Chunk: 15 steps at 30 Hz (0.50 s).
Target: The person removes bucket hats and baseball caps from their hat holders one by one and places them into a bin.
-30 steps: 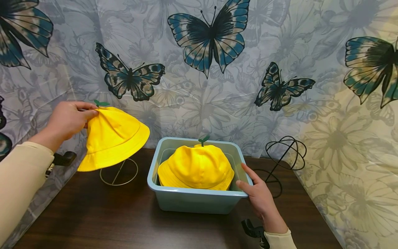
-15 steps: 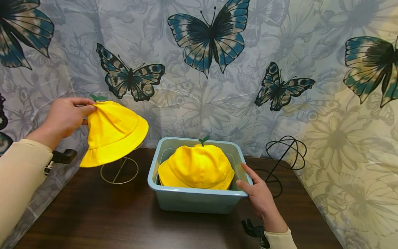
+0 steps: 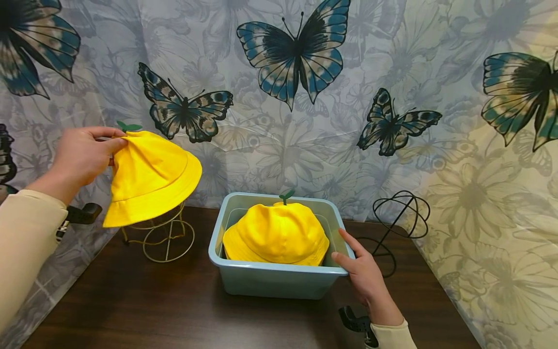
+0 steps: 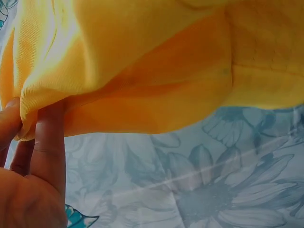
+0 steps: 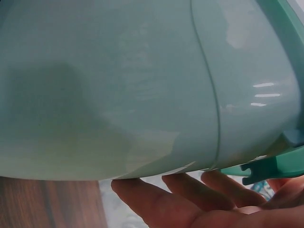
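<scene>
In the head view my left hand (image 3: 80, 157) pinches a yellow bucket hat (image 3: 152, 177) near its crown, just below a green sprout (image 3: 129, 127). The hat is tilted, its brim in front of the upper part of a gold wire stand (image 3: 168, 261). The left wrist view has the hat's folded cloth (image 4: 142, 61) between thumb and fingers. My right hand (image 3: 368, 278) grips the right rim of a light blue-green plastic basin (image 3: 279, 281). Another yellow hat (image 3: 274, 232) with a sprout sits inside. Seen from the right wrist, fingers (image 5: 156, 202) touch the basin's outer wall.
A black wire stand (image 3: 389, 231) stands behind the basin's right side, partly covered by my right hand. Everything rests on a dark wooden table (image 3: 174, 310). Close behind hangs a butterfly-patterned cloth (image 3: 296, 145).
My left hand has raised the hat and carried it slightly left. More of the gold wire stand shows beneath it. The right hand and basin look nearly still.
</scene>
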{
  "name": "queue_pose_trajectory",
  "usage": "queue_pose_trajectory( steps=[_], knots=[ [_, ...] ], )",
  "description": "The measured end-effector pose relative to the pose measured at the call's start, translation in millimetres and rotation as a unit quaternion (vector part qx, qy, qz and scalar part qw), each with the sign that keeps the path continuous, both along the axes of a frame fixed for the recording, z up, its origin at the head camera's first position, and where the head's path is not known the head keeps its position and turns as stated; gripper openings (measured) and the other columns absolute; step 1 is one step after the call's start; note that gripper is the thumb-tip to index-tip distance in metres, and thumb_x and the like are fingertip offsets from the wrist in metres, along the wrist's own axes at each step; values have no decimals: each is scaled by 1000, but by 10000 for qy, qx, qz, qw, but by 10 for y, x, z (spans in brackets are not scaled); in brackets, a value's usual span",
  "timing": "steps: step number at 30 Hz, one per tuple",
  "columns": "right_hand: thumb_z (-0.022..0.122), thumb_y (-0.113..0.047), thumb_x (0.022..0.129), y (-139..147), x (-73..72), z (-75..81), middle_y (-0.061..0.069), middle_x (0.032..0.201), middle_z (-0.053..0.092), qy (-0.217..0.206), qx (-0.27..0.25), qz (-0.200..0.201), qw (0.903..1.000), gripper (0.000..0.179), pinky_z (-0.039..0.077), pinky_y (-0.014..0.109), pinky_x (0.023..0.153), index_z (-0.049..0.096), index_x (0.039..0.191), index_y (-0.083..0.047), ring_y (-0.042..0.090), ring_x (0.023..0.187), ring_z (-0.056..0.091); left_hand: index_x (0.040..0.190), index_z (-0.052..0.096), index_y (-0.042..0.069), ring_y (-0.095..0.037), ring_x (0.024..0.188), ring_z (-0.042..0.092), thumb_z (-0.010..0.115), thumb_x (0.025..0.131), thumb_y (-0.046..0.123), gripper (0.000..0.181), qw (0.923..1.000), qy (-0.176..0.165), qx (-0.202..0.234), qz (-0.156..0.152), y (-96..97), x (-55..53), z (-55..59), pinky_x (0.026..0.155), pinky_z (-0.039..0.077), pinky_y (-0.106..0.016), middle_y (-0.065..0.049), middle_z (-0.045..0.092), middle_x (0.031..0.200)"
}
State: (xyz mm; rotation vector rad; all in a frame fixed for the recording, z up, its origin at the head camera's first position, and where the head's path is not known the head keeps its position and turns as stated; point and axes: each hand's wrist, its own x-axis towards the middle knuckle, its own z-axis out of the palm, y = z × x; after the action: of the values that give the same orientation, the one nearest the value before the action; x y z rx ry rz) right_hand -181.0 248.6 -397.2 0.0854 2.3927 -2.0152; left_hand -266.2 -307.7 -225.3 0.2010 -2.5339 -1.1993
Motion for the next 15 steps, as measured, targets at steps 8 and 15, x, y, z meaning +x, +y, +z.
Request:
queue_pose_trajectory(
  steps=[8,15],
  knots=[
    [65,-12,96,6,1,-10,16,159,24,20,-76,17,10000,68,55,32,79,35,157,-19,34,121,44,140,56,3,-29,95,58,50,101,46,59,9998,36,-108,182,-1,5,85,58,51,-22,-24,52,134],
    [64,-13,98,11,12,8,17,161,20,32,-189,98,9998,68,55,31,80,33,157,-19,33,123,42,143,54,5,-19,85,60,49,100,50,62,9992,-19,-20,396,-25,54,159,54,48,-25,-22,51,136]
  ],
)
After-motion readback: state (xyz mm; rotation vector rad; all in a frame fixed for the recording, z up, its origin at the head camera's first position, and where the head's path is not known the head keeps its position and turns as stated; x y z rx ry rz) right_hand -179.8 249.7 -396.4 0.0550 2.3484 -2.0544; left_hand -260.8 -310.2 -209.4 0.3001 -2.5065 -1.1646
